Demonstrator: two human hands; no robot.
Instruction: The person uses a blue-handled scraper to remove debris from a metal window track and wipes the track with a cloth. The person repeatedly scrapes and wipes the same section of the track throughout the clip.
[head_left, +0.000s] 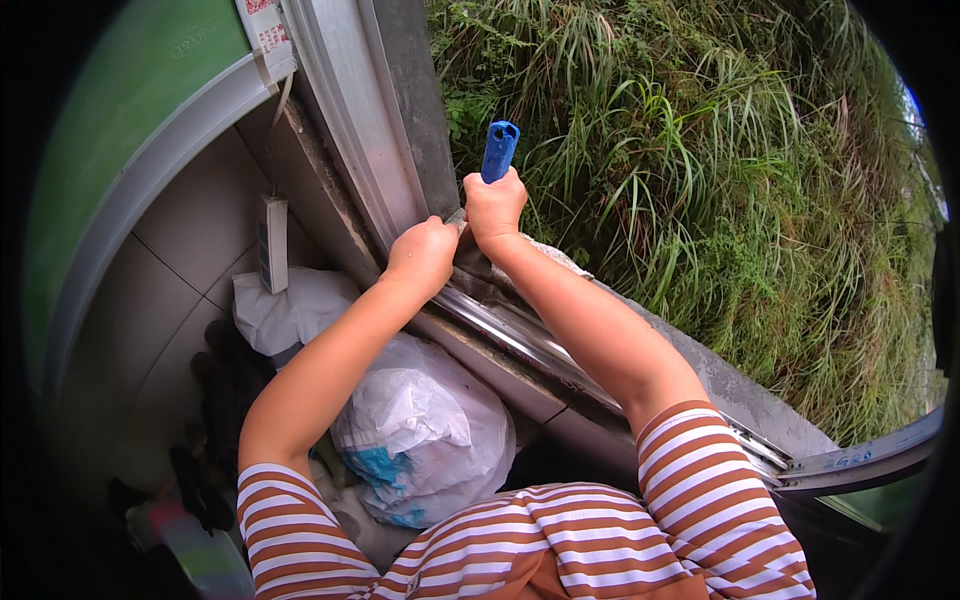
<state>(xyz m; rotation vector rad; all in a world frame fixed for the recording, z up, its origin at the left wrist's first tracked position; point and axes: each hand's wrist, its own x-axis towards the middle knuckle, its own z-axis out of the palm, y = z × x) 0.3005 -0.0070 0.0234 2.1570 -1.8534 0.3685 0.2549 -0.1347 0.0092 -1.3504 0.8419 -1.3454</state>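
Observation:
My right hand (496, 206) is closed around a blue handle (500, 150), whose end with a hole points up and away from me. The lower part of this tool is hidden behind my fingers. Just left of it, my left hand (424, 251) has its fingers curled around a small grey piece (456, 218), perhaps cloth or part of the tool; I cannot tell which. Both hands are at the corner of an aluminium window frame (390, 161), above its lower track (517, 334). A whitish, rough material (556, 255) lies on the outer ledge behind my right forearm.
Outside the window, tall grass and weeds (675, 187) cover a bank. Below my left arm stand white plastic bags (420, 420) on the indoor side. A white power strip (274, 244) hangs by its cord near the tiled wall. Green panels (150, 82) with pale edging curve along the left.

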